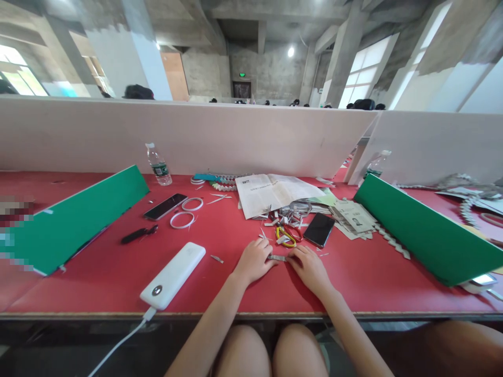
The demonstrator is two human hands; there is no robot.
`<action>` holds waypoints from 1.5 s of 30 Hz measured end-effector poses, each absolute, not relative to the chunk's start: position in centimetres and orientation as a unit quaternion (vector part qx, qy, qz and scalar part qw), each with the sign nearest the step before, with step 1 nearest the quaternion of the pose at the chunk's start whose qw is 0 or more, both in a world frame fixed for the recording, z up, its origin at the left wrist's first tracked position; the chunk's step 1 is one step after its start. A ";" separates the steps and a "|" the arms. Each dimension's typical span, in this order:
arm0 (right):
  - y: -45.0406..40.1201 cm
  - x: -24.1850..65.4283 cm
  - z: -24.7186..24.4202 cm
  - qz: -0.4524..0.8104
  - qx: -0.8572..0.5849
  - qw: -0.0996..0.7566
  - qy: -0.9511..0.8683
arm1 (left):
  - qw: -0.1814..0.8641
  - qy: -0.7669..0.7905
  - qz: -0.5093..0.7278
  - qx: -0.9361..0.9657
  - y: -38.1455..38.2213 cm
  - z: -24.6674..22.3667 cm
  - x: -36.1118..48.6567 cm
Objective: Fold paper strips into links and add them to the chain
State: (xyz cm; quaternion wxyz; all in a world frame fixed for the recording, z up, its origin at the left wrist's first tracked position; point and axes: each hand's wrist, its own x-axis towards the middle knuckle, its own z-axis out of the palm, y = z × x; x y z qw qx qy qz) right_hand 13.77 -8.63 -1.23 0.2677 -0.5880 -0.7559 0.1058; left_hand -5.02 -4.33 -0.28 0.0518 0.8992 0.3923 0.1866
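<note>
A short grey paper strip [279, 257] stretches between my two hands, just above or on the red tabletop. My left hand [254, 260] pinches its left end with curled fingers. Its right end is between the closed fingertips of my right hand [309, 266]. Just beyond them lie yellow-handled scissors [286, 237], with a red-handled tool [297, 233] partly under the clutter. A black phone [319, 230] rests beyond my right hand. Small folded paper pieces [293, 213] are heaped behind the scissors, and a paper scrap [217, 259] lies left of my left hand.
Green dividers stand at left [90, 220] and right [428, 230]. A white power bank [173, 276] with a cable lies front left. Beyond it are a black-handled tool [139, 234], white rings [182, 220], a phone [165, 207] and a bottle [160, 168]. Newspaper [275, 191] lies at the back.
</note>
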 end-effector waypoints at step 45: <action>-3.3 10.5 -0.8 0.542 -0.437 0.513 -0.502 | 0.588 0.419 0.411 0.556 -3.8 0.2 -5.1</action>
